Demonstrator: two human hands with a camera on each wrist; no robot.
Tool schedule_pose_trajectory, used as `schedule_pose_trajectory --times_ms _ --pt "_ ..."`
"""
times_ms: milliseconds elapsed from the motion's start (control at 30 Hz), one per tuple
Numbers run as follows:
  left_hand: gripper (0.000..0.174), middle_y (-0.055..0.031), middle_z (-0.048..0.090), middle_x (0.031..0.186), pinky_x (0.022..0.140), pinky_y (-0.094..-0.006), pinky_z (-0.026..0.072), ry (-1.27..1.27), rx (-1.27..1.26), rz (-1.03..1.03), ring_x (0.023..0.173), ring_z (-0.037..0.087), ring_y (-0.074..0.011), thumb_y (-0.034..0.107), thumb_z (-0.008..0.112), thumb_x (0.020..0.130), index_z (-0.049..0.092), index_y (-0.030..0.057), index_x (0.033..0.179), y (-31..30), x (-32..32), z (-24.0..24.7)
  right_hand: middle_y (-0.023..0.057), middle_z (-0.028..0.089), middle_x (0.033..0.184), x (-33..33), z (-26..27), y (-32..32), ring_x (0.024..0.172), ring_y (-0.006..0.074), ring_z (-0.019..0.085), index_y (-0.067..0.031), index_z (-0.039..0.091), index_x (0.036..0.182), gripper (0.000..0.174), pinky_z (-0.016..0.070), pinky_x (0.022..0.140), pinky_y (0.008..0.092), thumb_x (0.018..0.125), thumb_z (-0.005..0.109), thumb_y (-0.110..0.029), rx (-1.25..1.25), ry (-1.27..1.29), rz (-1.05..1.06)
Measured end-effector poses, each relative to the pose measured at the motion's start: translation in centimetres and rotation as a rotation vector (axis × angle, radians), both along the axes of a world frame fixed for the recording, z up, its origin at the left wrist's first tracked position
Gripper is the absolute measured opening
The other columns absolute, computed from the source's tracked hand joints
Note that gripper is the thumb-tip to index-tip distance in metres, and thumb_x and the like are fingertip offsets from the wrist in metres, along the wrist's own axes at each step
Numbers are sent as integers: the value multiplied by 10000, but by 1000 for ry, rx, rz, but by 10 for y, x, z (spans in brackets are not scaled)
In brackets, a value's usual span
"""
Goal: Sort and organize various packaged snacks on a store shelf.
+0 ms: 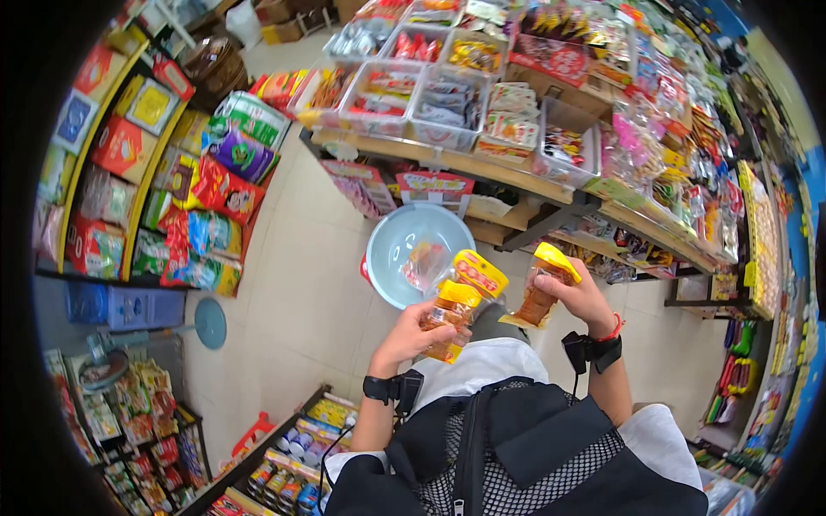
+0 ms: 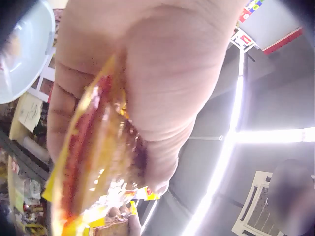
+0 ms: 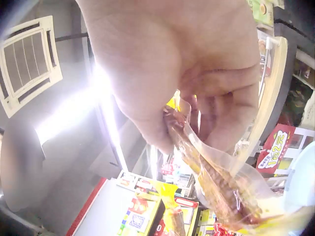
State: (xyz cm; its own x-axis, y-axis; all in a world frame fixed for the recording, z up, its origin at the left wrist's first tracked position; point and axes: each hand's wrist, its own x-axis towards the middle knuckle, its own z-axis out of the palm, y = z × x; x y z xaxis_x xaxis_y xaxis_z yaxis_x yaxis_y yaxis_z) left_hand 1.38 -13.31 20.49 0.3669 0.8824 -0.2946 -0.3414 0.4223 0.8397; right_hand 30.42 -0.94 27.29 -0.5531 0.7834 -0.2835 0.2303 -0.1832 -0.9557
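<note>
My left hand grips yellow-topped snack packets, clear plastic with brown food inside. Behind them another yellow packet with red lettering overlaps the basin's edge in the head view. In the left wrist view a shiny packet sits between thumb and fingers. My right hand pinches a similar packet, its yellow top upward and brown pieces below. The right wrist view shows this clear packet hanging from the thumb and fingers. The two hands are apart, in front of my body.
A light blue basin with a clear packet inside is just beyond my hands. Behind it runs a display shelf with plastic bins of packaged snacks. Large snack bags line the left shelving; a lower rack stands near my left side.
</note>
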Motion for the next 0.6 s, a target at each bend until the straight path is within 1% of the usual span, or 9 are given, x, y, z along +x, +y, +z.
schedule_pose_trajectory --times_ms 67,200,300,367,400,467,533,567,600 --pt "553 -108 696 1037 839 -396 583 -99 -18 20 948 711 -229 291 794 837 576 -39 1223 10 7 7 -23 620 923 14 1 -3 852 65 533 -31 631 1071 228 459 780 256 947 679 -216 21 -6 -85" --pt "561 -98 700 1027 886 -352 555 4 104 -7 998 693 -213 319 806 828 586 -17 1220 35 50 18 -36 615 916 47 4 -10 861 59 539 -29 636 1075 206 459 780 250 955 664 -194 2 76 -167" --pt "522 -56 607 1226 976 -306 454 122 186 -131 1115 588 -156 299 783 854 608 -7 1239 58 106 42 -28 659 969 82 0 -13 900 54 566 -11 655 1148 266 477 787 245 943 677 -181 -14 182 -211" --pt "518 -60 571 1263 991 -309 434 186 239 -251 1143 563 -159 294 782 849 611 -2 1238 70 152 50 -3 694 1016 108 -12 -14 938 69 588 5 657 1184 286 493 829 254 934 665 -134 -3 289 -236" --pt "516 -62 553 1282 999 -310 425 215 269 -312 1157 550 -160 291 782 846 613 0 1237 77 176 53 37 687 1116 127 -11 -15 1062 103 609 -16 648 1201 336 487 930 298 895 710 -140 71 271 -192" --pt "562 -59 595 1213 973 -315 449 297 336 -401 1110 574 -152 306 804 818 604 8 1251 86 226 57 62 668 1178 163 -27 -18 1094 148 619 -20 606 1262 422 482 956 308 873 727 -130 395 340 -208" --pt "572 -52 636 1164 938 -312 478 225 238 -398 1057 604 -140 321 809 818 603 6 1249 90 273 55 94 648 1201 201 -18 -27 1104 204 627 -25 542 1328 427 493 967 339 938 660 -153 367 344 -389" --pt "554 -49 670 1124 906 -304 501 197 196 -383 1008 630 -129 313 803 830 604 7 1247 92 293 54 101 644 1203 221 -16 -30 1103 211 628 -24 531 1335 411 505 955 352 964 630 -171 242 279 -453" --pt "523 -45 688 1099 898 -301 511 232 210 -367 987 643 -122 289 789 848 601 12 1249 95 311 47 110 637 1183 243 -20 -34 1081 211 634 -18 530 1330 380 531 913 367 1005 563 -213 68 354 -491"
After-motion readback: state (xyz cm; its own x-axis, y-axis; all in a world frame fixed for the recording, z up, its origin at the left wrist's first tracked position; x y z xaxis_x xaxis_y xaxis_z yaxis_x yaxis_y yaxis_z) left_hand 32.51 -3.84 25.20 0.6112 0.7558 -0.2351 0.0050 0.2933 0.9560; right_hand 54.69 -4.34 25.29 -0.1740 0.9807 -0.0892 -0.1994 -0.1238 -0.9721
